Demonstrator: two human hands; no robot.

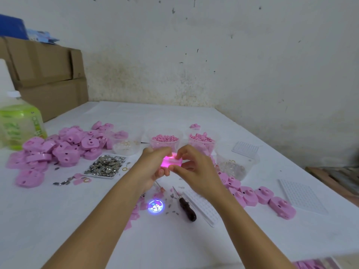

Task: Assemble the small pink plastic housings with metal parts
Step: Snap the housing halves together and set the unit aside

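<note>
The left hand (153,167) grips a glowing pink housing (171,162) from its side, held above the table (252,133), while the right hand (194,167) pinches its edges. It throws a lit picture (156,206) onto the cloth, so this looks like a test of a closed unit. Next it probably needs setting down with the row of housings (252,197) at the right.

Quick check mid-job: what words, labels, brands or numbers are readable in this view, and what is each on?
Nothing is legible.
Green bottle label: print present, too blurred to read.
Blue packs on the cardboard boxes: markings, too blurred.
Round projected picture on the table: cartoon figure, no legible words.
Pink housing held by left hand and right hand: no print visible.
</note>
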